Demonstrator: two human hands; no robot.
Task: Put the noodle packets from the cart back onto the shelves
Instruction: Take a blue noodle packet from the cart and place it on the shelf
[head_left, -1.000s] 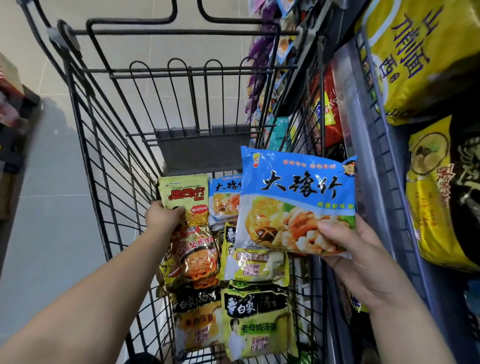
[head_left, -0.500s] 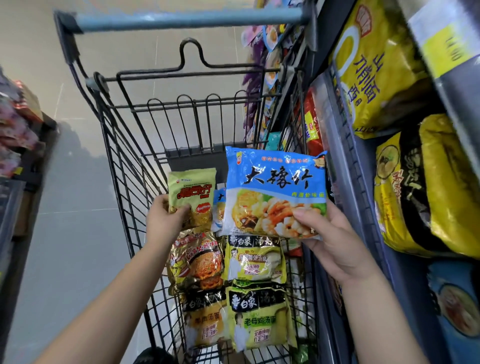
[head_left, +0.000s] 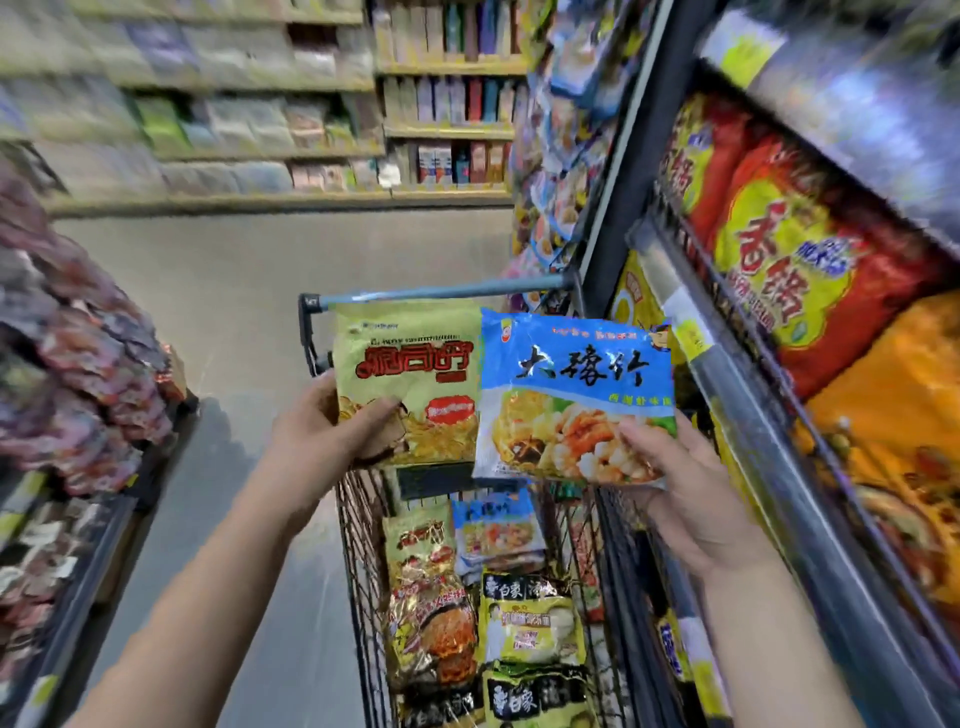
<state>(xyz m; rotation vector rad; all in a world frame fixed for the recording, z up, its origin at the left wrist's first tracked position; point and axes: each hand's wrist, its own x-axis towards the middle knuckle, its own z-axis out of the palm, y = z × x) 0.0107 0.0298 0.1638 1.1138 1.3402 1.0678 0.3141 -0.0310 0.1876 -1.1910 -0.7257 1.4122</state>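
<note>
I've lifted both packets above the wire cart (head_left: 363, 519); left hand (head_left: 317, 436) pinches the yellow-green plastic noodle packet (head_left: 410, 374); right hand (head_left: 685, 493) pinches the blue plastic noodle packet (head_left: 571, 395).

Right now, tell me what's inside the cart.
The cart holds a green packet, a blue packet, an orange foil packet and yellow-black packets. Beneath them, and behind the held green packet and held blue packet, is hidden.

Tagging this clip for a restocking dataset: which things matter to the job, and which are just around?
Job: green packet in left hand; blue packet in right hand; cart; loose packets inside it; noodle shelf on the right.
Just around: far aisle shelving; dark snack bags on the left.
</note>
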